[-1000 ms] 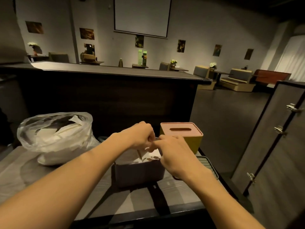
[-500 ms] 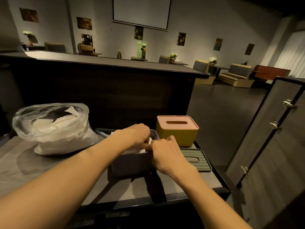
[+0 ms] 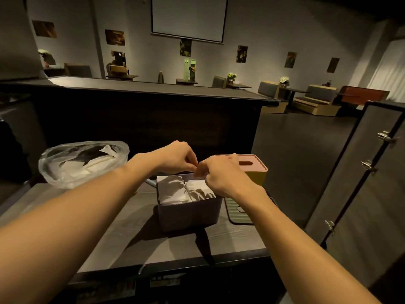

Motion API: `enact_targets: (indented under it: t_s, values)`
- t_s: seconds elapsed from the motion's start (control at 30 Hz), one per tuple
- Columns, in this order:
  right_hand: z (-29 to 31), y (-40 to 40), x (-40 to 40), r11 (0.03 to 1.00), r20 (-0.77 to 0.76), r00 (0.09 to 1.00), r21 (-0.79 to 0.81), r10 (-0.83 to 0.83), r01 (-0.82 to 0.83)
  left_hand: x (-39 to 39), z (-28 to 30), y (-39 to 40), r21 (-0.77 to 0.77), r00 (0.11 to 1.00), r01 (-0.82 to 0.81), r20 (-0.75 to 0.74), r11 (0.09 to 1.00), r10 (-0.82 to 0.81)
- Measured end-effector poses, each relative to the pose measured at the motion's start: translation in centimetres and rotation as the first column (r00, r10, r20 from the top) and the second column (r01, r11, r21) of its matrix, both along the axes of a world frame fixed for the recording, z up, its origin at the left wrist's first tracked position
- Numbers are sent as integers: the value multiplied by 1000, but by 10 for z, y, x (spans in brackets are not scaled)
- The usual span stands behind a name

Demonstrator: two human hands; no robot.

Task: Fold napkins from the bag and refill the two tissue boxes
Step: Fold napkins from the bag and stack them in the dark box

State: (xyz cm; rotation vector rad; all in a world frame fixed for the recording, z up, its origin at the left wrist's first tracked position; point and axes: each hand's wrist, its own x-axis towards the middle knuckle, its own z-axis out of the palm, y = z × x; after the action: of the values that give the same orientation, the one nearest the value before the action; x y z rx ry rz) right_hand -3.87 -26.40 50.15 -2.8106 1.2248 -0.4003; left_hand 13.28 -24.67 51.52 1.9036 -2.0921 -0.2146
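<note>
White folded napkins (image 3: 175, 190) filled the open purple box (image 3: 188, 212), lid (image 3: 238, 210) off beside it. Both hands, left hand (image 3: 175, 157) and right hand (image 3: 219, 174), hovered above with fingertips curled together; anything pinched, can't tell. Yellow box (image 3: 255, 172) looked closed. Bag (image 3: 81, 163) wasn't empty.

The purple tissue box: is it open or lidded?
Open: the purple tissue box has no lid, and white folded napkins show inside.

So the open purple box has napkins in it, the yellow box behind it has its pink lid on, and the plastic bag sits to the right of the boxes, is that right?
Not quite. In the head view the plastic bag sits to the left of the boxes, not the right. The rest holds: the open purple box has napkins in it, and the yellow box behind it has its pink lid on.
</note>
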Motion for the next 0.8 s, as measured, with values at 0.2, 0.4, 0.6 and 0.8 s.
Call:
enact_targets:
  t_s: [0.2, 0.4, 0.6, 0.8]
  values:
    - [1, 9, 27, 998, 32, 997, -1, 70, -70, 34, 1, 19, 26, 989, -130, 71, 991, 128]
    - [10, 26, 90, 972, 124, 966, 28, 229, -234, 91, 12, 61, 18, 963, -257, 84, 966, 255]
    - [17, 45, 167, 920, 352, 877, 92, 328, -381, 166, 18, 104, -140, 918, -396, -41, 908, 394]
    - [1, 42, 233, 897, 422, 837, 109, 348, -428, 213, -9, 120, -81, 913, -405, 12, 911, 407]
